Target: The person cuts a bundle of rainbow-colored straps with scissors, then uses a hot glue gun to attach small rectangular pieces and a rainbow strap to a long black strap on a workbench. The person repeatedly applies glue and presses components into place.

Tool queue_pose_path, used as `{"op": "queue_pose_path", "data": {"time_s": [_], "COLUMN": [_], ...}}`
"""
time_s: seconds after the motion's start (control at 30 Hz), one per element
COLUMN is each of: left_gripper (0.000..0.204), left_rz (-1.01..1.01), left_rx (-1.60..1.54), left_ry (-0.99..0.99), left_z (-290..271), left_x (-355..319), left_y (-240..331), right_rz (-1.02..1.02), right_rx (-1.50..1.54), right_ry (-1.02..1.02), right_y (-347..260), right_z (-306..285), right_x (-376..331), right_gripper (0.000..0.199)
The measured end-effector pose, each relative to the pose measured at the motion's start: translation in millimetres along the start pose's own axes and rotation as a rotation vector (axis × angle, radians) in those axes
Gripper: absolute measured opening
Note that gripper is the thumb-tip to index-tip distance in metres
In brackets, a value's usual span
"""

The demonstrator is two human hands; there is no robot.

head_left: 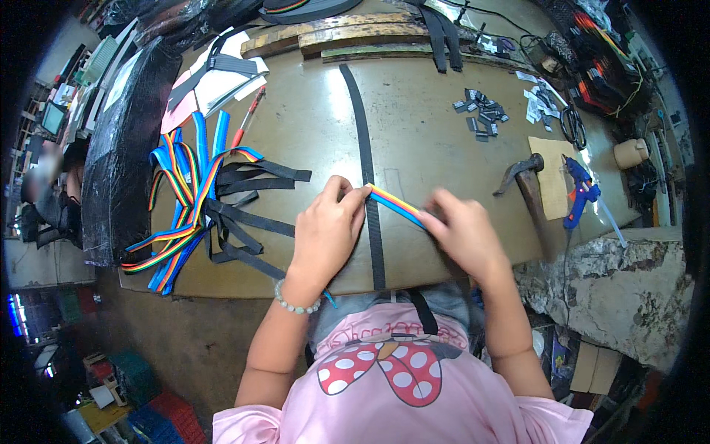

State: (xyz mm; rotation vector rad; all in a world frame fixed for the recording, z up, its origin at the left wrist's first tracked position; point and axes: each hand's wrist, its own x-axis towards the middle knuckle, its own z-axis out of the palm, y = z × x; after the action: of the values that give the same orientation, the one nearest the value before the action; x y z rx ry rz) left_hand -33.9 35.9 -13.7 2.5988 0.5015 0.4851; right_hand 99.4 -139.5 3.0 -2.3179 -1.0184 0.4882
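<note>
A short rainbow-striped strip of webbing [397,206] stretches between my two hands. My left hand [330,224] pinches its upper left end. At its lower right end are the closed fingers of my right hand [460,228], slightly blurred. Beneath the strip, a long black strap [361,126] lies down the middle of the table, and the striped strip crosses over it. Left of my hands is a heap of striped and blue webbing strips [191,185], with several black straps [259,218] beside it.
A hammer [526,181] and a blue glue gun [580,192] lie at the right, near scissors [572,126]. Small dark clips [484,111] are scattered farther back. A red pen [250,117] lies at the left. Wooden boards [355,37] line the back, and a black-wrapped bundle [126,148] borders the left.
</note>
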Motion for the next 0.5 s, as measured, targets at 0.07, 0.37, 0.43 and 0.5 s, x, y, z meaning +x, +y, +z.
{"op": "queue_pose_path", "data": {"time_s": [0.07, 0.37, 0.43, 0.5], "left_gripper": [0.017, 0.012, 0.010, 0.010], "left_rz": [-0.029, -0.135, -0.178, -0.231], "left_rx": [-0.038, -0.313, -0.346, -0.349], "left_ry": [-0.013, 0.078, 0.084, 0.061], "left_z": [0, 6, 6, 5], "left_x": [0, 4, 4, 4], "left_y": [-2, -10, -10, -11], "right_rz": [0.283, 0.288, 0.246, 0.542], "right_rx": [0.193, -0.139, -0.055, -0.016], "right_ry": [-0.098, 1.237, 1.212, 1.019], "right_y": [26, 187, 203, 192], "right_z": [-30, -86, -97, -107], "right_x": [-33, -78, -49, -29], "right_gripper": [0.026, 0.043, 0.047, 0.048]}}
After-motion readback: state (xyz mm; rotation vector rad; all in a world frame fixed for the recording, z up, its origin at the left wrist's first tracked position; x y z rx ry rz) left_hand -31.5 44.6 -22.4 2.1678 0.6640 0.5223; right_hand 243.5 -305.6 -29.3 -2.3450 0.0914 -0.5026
